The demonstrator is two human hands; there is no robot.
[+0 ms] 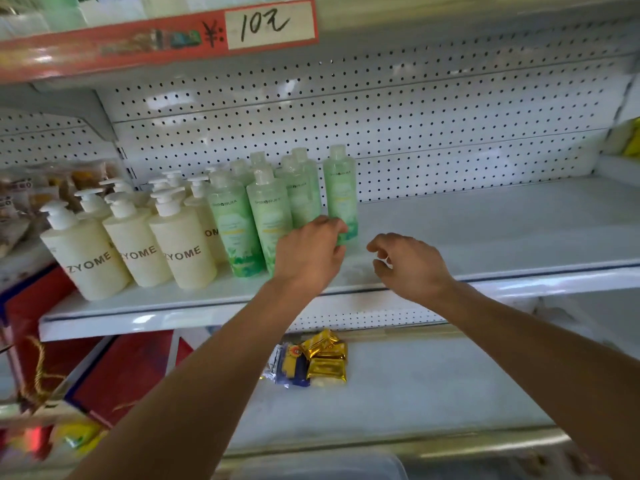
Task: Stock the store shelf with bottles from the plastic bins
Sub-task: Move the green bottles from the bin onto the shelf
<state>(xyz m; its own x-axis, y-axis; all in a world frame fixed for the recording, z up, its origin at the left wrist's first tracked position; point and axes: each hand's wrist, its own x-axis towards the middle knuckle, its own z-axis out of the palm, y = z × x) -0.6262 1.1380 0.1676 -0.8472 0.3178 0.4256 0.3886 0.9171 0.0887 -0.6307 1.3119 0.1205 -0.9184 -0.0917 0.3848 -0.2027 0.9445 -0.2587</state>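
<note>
The white shelf point(485, 230) carries cream pump bottles point(135, 244) at left, green bottles point(239, 230) beside them. The left hand point(308, 254) curls round the rightmost green bottle point(341, 192); the right hand point(408, 265) hovers beside, fingers loosely curled, empty. Gold packets point(325, 358) lie below.

Both bare arms reach forward and up. Left hand point(310, 252) back to camera, fingers curled forward, fingertips touching something ahead. Right hand point(410, 263) just beside it, apart, fingers loosely curled, holding nothing, palm down.
</note>
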